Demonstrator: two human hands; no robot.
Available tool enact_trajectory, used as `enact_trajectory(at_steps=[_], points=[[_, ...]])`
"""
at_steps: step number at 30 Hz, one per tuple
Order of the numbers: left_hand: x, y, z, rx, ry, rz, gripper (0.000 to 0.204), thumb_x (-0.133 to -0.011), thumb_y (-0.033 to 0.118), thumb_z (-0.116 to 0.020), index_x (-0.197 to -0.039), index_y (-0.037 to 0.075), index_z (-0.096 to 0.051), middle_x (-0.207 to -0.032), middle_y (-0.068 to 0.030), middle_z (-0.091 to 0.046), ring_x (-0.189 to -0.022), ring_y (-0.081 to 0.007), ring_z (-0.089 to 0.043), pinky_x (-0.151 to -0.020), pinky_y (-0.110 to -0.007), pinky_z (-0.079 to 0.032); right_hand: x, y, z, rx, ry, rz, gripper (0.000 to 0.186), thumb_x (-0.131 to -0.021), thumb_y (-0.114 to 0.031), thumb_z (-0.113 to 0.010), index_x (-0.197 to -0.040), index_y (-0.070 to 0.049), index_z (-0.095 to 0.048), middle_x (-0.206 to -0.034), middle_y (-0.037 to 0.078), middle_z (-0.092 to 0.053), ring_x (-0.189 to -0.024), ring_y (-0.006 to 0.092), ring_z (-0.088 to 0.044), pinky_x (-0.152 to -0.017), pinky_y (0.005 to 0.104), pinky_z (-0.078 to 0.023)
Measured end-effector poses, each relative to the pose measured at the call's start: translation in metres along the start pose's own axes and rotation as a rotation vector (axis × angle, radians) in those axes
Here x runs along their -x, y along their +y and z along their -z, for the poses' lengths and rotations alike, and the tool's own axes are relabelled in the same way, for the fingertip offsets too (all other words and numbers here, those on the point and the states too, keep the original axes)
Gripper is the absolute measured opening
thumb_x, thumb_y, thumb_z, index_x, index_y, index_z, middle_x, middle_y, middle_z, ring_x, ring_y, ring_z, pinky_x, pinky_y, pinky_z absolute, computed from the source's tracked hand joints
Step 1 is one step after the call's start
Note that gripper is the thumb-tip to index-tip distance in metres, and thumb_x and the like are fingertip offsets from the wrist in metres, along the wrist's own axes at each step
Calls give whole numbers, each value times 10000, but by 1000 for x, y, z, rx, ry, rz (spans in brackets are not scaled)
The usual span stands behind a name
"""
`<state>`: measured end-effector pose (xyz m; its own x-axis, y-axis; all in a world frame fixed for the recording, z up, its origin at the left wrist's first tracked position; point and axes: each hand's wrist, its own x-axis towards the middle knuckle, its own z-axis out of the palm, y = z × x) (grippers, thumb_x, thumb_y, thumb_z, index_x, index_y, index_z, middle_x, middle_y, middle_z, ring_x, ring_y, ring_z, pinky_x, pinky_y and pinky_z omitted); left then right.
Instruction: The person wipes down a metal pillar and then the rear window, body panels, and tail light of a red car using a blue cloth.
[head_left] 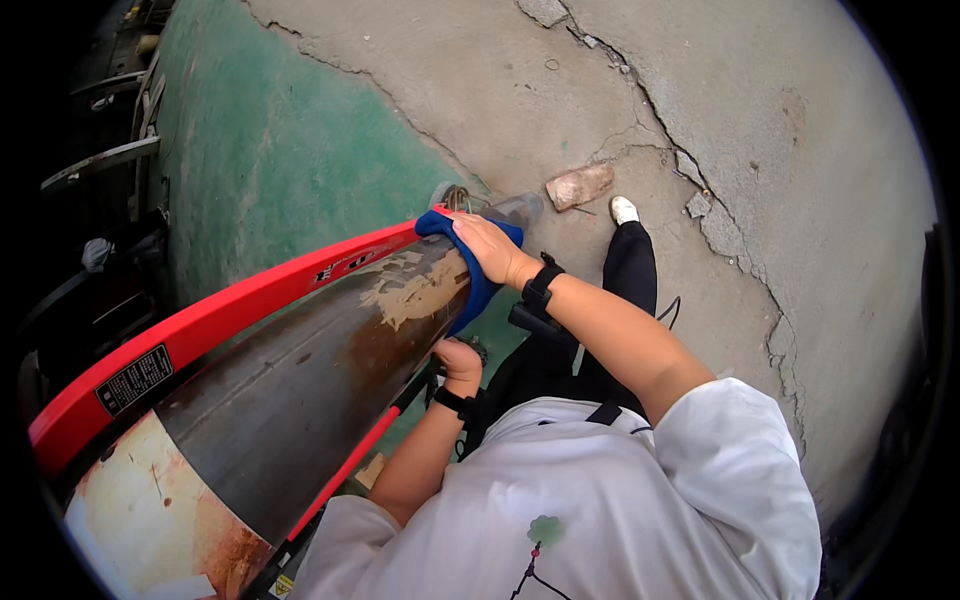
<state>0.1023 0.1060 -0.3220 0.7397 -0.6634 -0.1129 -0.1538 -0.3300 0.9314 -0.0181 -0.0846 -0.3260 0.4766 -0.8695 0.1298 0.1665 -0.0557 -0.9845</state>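
My right hand (487, 248) lies flat on a blue cloth (476, 290), pressing it against the far end of a long grey metal cylinder (300, 390) with rust and flaked tan paint. The cloth wraps over the cylinder's top and hangs down its near side. My left hand (458, 362) is curled under the cylinder's near side, next to a thin red bar (350, 465); whether it grips anything is hidden. Both wrists carry black bands.
A red frame rail (230, 310) runs along the cylinder's far side. The floor (270, 150) is green paint over cracked concrete. A pale stone (580, 185) lies beyond the cylinder's end. My foot in a white shoe (624, 209) stands nearby. Dark machinery sits at the left.
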Motion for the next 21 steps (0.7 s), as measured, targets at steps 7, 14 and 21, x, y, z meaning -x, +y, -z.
enact_trajectory(at_steps=[7,14,21], points=[[11,-91,-68,-405,-106,144,465,-1017,337,-322,-1375,46,-378,-1383,-103,-405,-1238,-210,-400,-1053,-323,-291,-8,162,33,203,-146,112,304,-967,-192,-356,-1047,11,-568,-1157,185,-596,-1118,323,-531,-1042,389,-354],[-5,-146,-90,-357,-148,280,463,-1016,320,-328,-1379,38,-376,-1402,-107,-390,-1259,-213,-384,-1068,-331,-276,16,332,53,357,-153,-39,253,-943,-155,-401,-1044,12,-561,-1198,220,-568,-1145,354,-514,-1013,395,-388],[-10,-152,-73,-302,-135,374,462,-1014,304,-334,-1384,29,-374,-1422,-110,-374,-1279,-215,-369,-1082,-338,-262,8,396,67,17,-261,-469,308,-917,-174,-390,-1096,-18,-586,-1174,189,-576,-1119,321,-530,-984,375,-399]])
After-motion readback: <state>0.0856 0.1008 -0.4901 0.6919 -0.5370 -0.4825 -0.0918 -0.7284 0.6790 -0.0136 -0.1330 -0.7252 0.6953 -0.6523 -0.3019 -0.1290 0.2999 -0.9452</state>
